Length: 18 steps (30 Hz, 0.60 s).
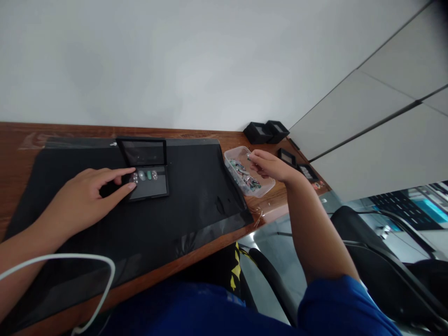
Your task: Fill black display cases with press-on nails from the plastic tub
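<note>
A black hinged case lies with its lid raised on the dark mat. Across its upper part runs a row of several small decorated false nails, in green, grey and clear glittery tones. My left hand is at the case's left side, thumb and forefinger stretched apart, their tips by the leftmost nail. Over a clear plastic tub of mixed false nails, my right hand is closed in a pinch. A small shiny piece, apparently a false nail, shows at its fingertips.
Two black boxes stand by the wall at the back right. More black cases lie beyond my right hand. A white cable crosses above my left forearm. Black chairs stand on the floor to the right.
</note>
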### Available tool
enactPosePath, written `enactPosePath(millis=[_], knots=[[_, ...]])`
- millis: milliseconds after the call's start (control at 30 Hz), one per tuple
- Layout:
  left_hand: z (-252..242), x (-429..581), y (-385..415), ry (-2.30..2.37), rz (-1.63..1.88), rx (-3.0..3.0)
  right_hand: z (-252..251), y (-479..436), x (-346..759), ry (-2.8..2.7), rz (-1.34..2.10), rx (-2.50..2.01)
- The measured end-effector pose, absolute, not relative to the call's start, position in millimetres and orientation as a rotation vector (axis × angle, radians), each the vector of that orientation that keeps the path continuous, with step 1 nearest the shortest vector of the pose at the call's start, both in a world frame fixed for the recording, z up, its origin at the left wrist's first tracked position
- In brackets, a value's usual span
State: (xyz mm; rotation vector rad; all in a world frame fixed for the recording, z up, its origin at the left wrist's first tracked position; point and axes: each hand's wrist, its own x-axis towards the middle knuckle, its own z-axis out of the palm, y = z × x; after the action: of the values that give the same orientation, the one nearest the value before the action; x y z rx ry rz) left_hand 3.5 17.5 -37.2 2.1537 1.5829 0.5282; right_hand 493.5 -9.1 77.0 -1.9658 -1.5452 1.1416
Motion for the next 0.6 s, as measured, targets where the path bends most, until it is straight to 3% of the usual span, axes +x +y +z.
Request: enactPosePath(millis=[600], knots=[[-28.4,7.0,17.6,1.606,0.493,2.135,64.7,-8.6,494.3,-1.518,1.180,-1.811]])
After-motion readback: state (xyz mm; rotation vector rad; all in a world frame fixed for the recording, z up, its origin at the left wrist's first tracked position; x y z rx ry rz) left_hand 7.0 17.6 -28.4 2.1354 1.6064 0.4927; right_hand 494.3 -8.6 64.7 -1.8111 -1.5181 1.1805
